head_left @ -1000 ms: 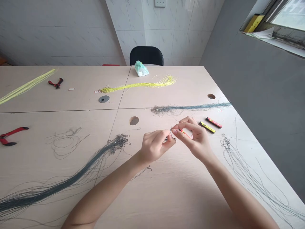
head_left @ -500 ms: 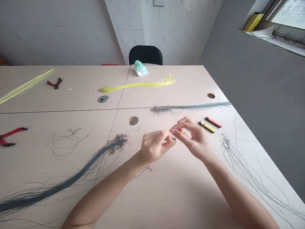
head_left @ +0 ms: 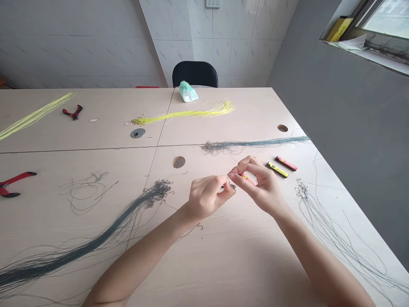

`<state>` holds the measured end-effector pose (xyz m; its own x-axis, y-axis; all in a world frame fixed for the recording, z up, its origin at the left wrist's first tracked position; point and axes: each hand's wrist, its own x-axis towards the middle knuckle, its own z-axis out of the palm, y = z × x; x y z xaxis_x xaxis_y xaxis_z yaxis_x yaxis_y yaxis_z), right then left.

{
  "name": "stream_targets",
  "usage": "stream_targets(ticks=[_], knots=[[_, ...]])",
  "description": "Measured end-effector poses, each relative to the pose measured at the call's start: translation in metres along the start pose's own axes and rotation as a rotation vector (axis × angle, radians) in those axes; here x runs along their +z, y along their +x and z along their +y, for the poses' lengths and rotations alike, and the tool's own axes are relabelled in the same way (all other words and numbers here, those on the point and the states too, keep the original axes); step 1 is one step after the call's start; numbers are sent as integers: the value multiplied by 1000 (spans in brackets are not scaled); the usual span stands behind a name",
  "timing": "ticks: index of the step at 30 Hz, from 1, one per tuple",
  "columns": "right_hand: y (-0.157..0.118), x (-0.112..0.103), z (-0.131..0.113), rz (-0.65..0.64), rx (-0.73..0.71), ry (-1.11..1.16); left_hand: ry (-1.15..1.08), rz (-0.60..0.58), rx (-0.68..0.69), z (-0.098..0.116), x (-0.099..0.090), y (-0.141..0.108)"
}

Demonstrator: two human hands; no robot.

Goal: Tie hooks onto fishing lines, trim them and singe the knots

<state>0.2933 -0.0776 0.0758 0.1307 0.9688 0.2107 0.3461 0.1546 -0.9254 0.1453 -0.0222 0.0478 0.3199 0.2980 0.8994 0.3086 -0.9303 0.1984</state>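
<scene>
My left hand (head_left: pixel 207 194) is closed in a pinch, thumb against fingers, just in front of my right hand (head_left: pixel 257 181). My right hand also pinches with thumb and forefinger, its other fingers curled. Between the fingertips runs a short bit of thin fishing line (head_left: pixel 228 175); its end is too small to make out. Behind the right hand a red marker-like tube (head_left: pixel 247 179) is partly hidden. Left of my hands lies a dark grey bundle of fishing lines (head_left: pixel 118 224) with hooks clustered at its end. A loose hook (head_left: pixel 200 226) lies near my left wrist.
Yellow (head_left: pixel 277 169) and red tubes (head_left: pixel 286 163) lie right of my hands. Further bundles are a blue-grey one (head_left: pixel 265 142), a yellow one (head_left: pixel 185 114) and loose lines (head_left: pixel 335 238) at right. Red-handled pliers (head_left: pixel 14 183) lie at left. The tabletop has a round hole (head_left: pixel 179 162).
Almost nothing differs. Both hands keep their pinch in the same place; the view has shifted very slightly.
</scene>
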Motion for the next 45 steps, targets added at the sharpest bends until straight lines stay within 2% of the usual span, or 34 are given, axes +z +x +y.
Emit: stream_targets(ticks=[4, 6, 9, 12, 14, 15, 18, 22, 25, 28, 30, 32, 36, 38, 41, 45], knots=[[3, -9, 2, 13, 56, 71, -32, 25, -14, 0, 0, -1], [4, -16, 4, 49, 63, 125, -96, 28, -90, 1, -2, -1], [1, -24, 6, 65, 55, 149, -359, -18, -391, 6, -6, 3], [-6, -24, 4, -35, 107, 161, -710, -130, -784, 13, -9, 9], [-13, -20, -1, -107, 181, 205, -857, -180, -949, 19, -11, 10], [-17, -18, -3, -129, 219, 242, -893, -190, -986, 23, -12, 10], [-28, -12, -11, -139, 282, 385, -874, -173, -949, 35, -16, 8], [-42, -6, -15, -52, 260, 523, -740, -167, -859, 54, -23, 5], [-53, -6, -15, -17, 252, 549, -684, -194, -874, 67, -25, 3], [-65, -15, -13, -5, 290, 558, -686, -282, -909, 75, -27, 1], [-74, -27, -12, 7, 321, 551, -726, -408, -955, 75, -31, 0], [-85, -45, -11, -14, 340, 507, -785, -582, -1014, 71, -38, 0], [-118, -96, -7, -171, 404, 342, -832, -972, -1060, 59, -60, 2], [-138, -126, -3, -203, 404, 301, -754, -1082, -1075, 52, -72, 4], [-168, -168, 0, -148, 361, 279, -562, -1077, -1134, 39, -85, 5], [-201, -209, -3, 87, 286, 275, -373, -965, -1204, 17, -92, 0]])
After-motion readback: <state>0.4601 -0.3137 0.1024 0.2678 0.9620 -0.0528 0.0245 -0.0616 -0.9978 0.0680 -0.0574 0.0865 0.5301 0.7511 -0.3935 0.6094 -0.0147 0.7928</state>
